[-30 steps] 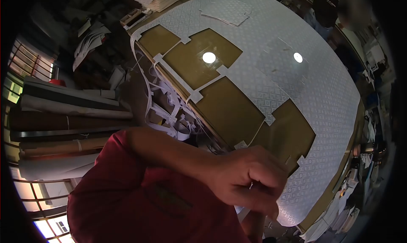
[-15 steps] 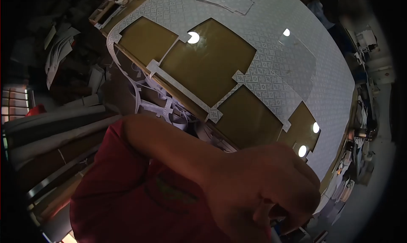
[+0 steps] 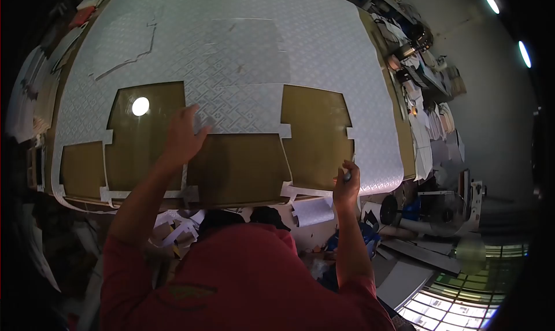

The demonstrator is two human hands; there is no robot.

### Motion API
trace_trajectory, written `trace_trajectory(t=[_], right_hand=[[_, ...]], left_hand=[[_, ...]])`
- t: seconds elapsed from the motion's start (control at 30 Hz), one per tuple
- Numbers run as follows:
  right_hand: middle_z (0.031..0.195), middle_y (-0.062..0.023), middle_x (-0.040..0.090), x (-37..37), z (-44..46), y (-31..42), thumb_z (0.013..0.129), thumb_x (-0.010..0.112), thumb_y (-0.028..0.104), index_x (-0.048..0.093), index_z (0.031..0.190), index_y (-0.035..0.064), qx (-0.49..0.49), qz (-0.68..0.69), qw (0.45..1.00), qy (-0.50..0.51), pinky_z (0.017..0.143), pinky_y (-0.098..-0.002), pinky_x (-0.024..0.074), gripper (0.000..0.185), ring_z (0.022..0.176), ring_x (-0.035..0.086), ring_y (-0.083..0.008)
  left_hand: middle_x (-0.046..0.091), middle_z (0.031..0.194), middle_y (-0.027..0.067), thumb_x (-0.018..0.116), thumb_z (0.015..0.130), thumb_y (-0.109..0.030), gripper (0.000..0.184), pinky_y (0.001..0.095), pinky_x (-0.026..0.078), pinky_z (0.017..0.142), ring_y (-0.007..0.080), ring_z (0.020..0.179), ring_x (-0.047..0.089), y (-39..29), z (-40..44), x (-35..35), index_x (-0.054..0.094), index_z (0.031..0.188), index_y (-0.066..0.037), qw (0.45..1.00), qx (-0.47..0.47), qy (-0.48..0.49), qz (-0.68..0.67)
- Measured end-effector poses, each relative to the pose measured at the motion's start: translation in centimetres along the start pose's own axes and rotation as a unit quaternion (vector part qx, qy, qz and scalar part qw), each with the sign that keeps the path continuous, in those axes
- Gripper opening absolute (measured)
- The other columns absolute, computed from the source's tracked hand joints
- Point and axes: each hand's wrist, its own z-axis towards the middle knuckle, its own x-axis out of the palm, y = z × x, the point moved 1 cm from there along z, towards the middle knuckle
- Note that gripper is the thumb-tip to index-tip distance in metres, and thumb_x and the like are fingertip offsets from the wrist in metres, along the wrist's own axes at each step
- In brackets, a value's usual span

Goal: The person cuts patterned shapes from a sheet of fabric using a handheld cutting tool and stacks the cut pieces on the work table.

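A pale sheet with a geometric pattern is spread over a large table. Several cut-outs in it expose a glossy brown surface along the near side. Over the sheet, between two of the taller cut-outs, my left hand is open with its fingers apart; whether it touches the sheet is unclear. My right hand is closed around a slim pen-like tool, close to the right edge of the rightmost cut-out. Most of that tool is hidden in the fingers, and its tip is hard to make out.
A see-through panel lies on the sheet farther back. Pale offcuts hang or lie below the near edge. Papers and tools crowd a shelf on the right. A fan stands at the lower right.
The view has swung round and levelled, now facing the table squarely. A hand and forearm filled the foreground before; now both hands are at the table, the left open over the sheet.
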Motion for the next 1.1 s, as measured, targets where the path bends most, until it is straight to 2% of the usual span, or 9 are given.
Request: trace_trajectory(t=[0.17,0.23,0.3,0.33,0.47,0.57,0.63,0.83,1.1], right_hand=[[0.074,-0.0100,0.073,-6.0,7.0,-8.4,0.104,0.061,0.008,0.063,0.125,0.0108,0.126,0.023,0.992,-0.011,0.060,-0.0340,0.0559,0.021,0.068,0.073,-0.0212],[0.080,-0.0120,0.075,-8.2,10.7,-15.8,0.104,0.061,0.010,0.062,0.120,0.0098,0.099,-0.023,0.994,-0.049,0.062,-0.0370,0.0566,0.015,0.073,0.075,-0.0217],[0.084,-0.0209,0.074,-10.4,14.1,-21.1,0.098,0.062,0.008,0.059,0.115,0.0123,0.068,-0.161,0.981,-0.087,0.070,-0.0543,0.0532,0.017,0.081,0.072,-0.0457],[0.088,-0.0239,0.073,-11.2,15.7,-24.0,0.098,0.061,0.010,0.058,0.117,0.0126,0.063,-0.209,0.971,-0.099,0.073,-0.0582,0.0525,0.019,0.086,0.071,-0.0482],[0.104,-0.0275,0.071,-13.9,20.7,-31.9,0.094,0.058,0.004,0.054,0.121,0.0098,0.106,-0.264,0.953,-0.107,0.080,-0.0587,0.0523,0.028,0.096,0.070,-0.0484],[0.109,-0.0276,0.071,-14.6,23.7,-34.8,0.094,0.058,0.005,0.053,0.121,0.0082,0.079,-0.245,0.959,-0.120,0.080,-0.0593,0.0515,0.027,0.097,0.069,-0.0493],[0.109,-0.0268,0.071,-14.6,25.0,-36.4,0.097,0.062,0.013,0.054,0.120,0.0070,0.088,-0.195,0.974,-0.068,0.078,-0.0592,0.0510,0.025,0.097,0.069,-0.0499],[0.101,-0.0237,0.073,-14.9,25.0,-33.8,0.102,0.066,0.027,0.055,0.118,0.0068,0.133,-0.236,0.963,-0.008,0.076,-0.0579,0.0531,0.028,0.092,0.072,-0.0461],[0.094,-0.0228,0.073,-17.5,24.8,-32.8,0.104,0.062,0.034,0.056,0.113,0.0073,0.068,-0.260,0.961,-0.060,0.071,-0.0581,0.0530,0.029,0.084,0.070,-0.0480]], left_hand=[[0.060,0.136,0.0243,0.081,0.087,-0.029,0.069,0.0491,0.048,0.106,0.0436,0.127,0.058,1.4,1.6,2.2,0.054,0.141,0.004,0.987,-0.142,0.021,0.077],[0.061,0.134,0.0250,0.084,0.084,-0.032,0.073,0.0497,0.050,0.103,0.0429,0.125,0.060,3.0,2.7,2.7,0.054,0.140,0.004,0.975,-0.207,0.015,0.081],[0.062,0.132,0.0256,0.087,0.081,-0.036,0.078,0.0504,0.052,0.100,0.0423,0.123,0.062,4.5,3.3,2.3,0.055,0.140,0.004,0.955,-0.283,-0.008,0.091],[0.065,0.128,0.0251,0.089,0.078,-0.040,0.078,0.0507,0.053,0.097,0.0415,0.119,0.065,5.1,3.7,2.0,0.059,0.136,0.004,0.944,-0.292,0.022,0.149],[0.074,0.104,0.0253,0.085,0.072,-0.067,0.080,0.0511,0.055,0.089,0.0431,0.099,0.072,2.9,4.6,0.7,0.073,0.107,0.005,0.922,-0.291,0.102,0.235],[0.074,0.105,0.0268,0.081,0.071,-0.074,0.086,0.0506,0.055,0.091,0.0446,0.103,0.072,3.5,4.4,1.2,0.075,0.106,0.004,0.886,-0.362,0.107,0.270],[0.073,0.121,0.0219,0.078,0.080,-0.070,0.078,0.0503,0.057,0.093,0.0397,0.111,0.071,3.7,4.8,1.9,0.074,0.115,0.000,0.859,-0.358,0.130,0.342],[0.073,0.123,0.0210,0.063,0.098,-0.057,0.060,0.0503,0.055,0.096,0.0409,0.112,0.070,8.0,2.7,3.7,0.074,0.116,-0.001,0.900,-0.323,0.068,0.283],[0.075,0.108,0.0217,0.065,0.096,-0.049,0.048,0.0501,0.055,0.092,0.0399,0.103,0.072,6.7,2.6,2.4,0.078,0.104,-0.004,0.922,-0.345,0.036,0.173]])
